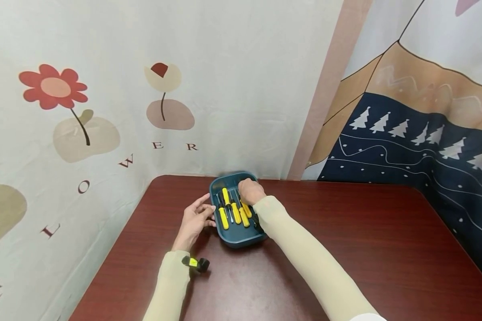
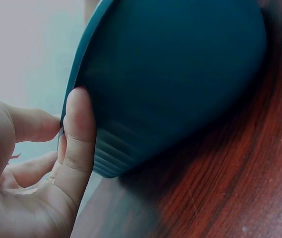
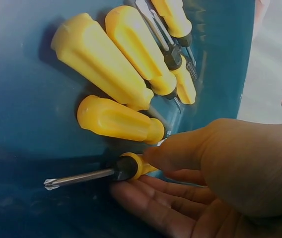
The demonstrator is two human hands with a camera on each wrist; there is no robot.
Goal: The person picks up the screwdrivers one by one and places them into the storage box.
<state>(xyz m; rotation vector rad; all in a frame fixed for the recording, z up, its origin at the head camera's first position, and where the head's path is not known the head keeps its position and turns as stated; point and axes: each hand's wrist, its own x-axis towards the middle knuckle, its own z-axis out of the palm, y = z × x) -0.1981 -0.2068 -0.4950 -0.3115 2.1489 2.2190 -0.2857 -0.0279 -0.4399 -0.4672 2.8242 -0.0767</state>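
Note:
A dark teal tray lies near the table's far edge with several yellow-handled screwdrivers in it. My left hand is at the tray's left side; in the left wrist view its thumb and fingers pinch the tray wall at the rim. Inside the tray at the far right, my right hand holds a Phillips screwdriver by its yellow handle, thumb on one side and fingers on the other. Its short shaft points away from the palm. Close beside it lies another yellow handle; most of the gripped handle is hidden.
The reddish-brown table stretches to the right and toward me. A pale wall hanging with printed flowers stands right behind the table, and a dark blue cloth with white trees hangs at the right.

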